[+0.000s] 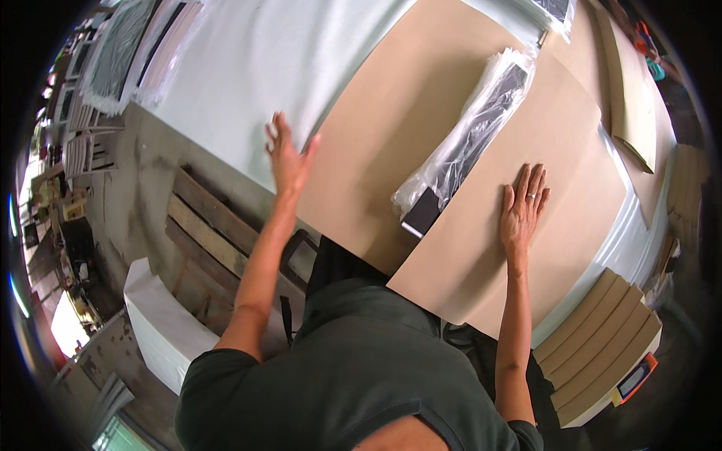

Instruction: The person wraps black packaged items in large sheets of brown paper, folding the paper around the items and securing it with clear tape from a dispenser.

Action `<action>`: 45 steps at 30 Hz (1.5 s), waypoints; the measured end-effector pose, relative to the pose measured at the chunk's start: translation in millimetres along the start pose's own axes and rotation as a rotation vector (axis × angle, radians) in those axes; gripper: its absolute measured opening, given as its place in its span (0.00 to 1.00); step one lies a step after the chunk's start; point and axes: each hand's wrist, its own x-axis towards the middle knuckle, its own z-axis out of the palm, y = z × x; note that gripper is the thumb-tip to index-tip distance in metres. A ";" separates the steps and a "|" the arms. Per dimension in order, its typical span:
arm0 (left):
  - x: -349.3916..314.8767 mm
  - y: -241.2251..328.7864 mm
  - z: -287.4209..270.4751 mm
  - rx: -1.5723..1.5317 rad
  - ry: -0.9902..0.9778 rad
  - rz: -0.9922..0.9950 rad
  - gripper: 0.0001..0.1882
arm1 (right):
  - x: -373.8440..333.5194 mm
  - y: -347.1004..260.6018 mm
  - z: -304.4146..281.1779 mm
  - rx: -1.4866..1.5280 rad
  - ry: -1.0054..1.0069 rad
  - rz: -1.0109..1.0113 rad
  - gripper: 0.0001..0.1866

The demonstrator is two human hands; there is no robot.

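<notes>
A large sheet of brown cardboard (376, 120) lies on the white-covered table in front of me. On it rests a long bundle wrapped in clear plastic (472, 128), with a dark piece showing at its near end. My right hand (520, 214) lies flat, fingers stretched, on a brown cardboard panel (444, 263) to the right of the bundle. A ring is on one finger. My left hand (289, 159) is raised beside the sheet's left edge, fingers spread, holding nothing. Whether its thumb touches the cardboard I cannot tell.
White sheeting covers the table (233, 75). Plastic-wrapped bundles (128, 52) lie at its far left. Folded cardboard (628, 90) is at the far right, and a stack of brown cardboard (594, 338) stands near right. A wooden pallet (207, 225) and a white box (162, 319) are at left.
</notes>
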 end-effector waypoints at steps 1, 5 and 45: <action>-13.9 -18.8 -14.0 0.002 0.016 -0.010 0.43 | -0.1 -0.2 0.5 0.006 0.005 -0.017 0.31; -60.0 -33.7 -40.8 0.191 -0.253 0.026 0.34 | -1.1 3.0 6.3 -0.010 0.034 -0.020 0.31; -293.1 201.4 9.8 0.727 -0.396 0.954 0.41 | -0.4 29.7 -8.2 1.240 0.104 0.126 0.32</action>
